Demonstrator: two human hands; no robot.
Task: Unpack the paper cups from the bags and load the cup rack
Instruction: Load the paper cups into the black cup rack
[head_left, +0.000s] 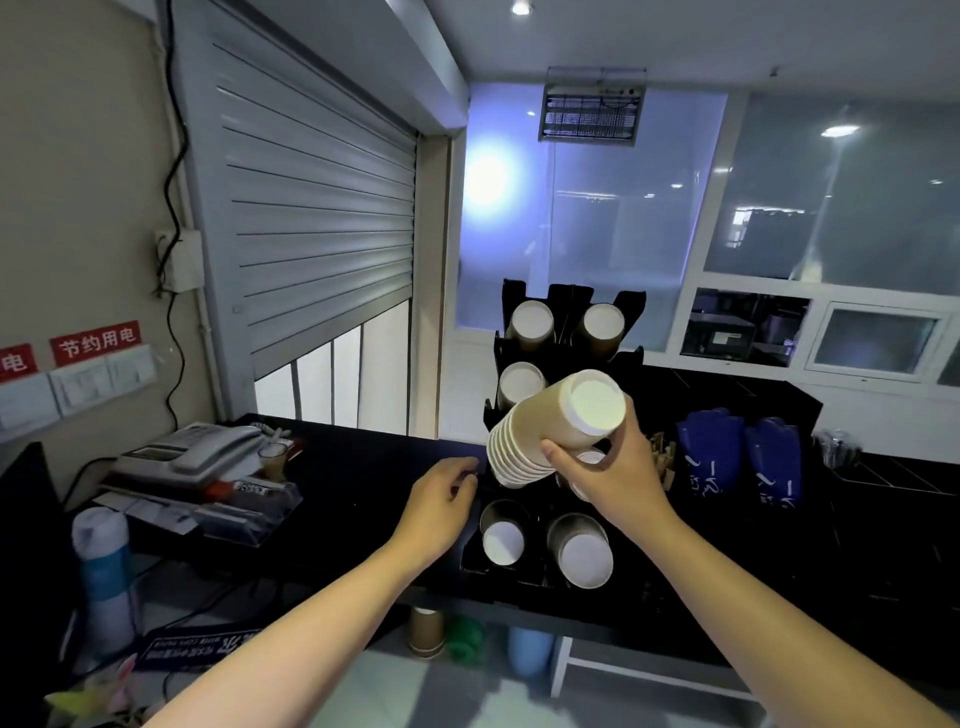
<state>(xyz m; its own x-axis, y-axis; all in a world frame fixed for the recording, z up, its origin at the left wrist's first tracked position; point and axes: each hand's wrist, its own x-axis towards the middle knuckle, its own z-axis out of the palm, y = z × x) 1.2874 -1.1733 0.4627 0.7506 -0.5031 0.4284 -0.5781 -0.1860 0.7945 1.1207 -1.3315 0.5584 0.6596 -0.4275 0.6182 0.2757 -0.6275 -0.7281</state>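
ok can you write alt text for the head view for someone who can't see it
A right hand grips a tilted stack of nested paper cups, bases toward the camera, in front of a black cup rack on a dark counter. Several rack slots hold cups. The left hand reaches to the rack's left edge; whether it touches is unclear.

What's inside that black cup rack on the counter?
The rack holds paper cups in its slots, white ends facing out. The right hand and the stack it holds cover most of the middle right slot.
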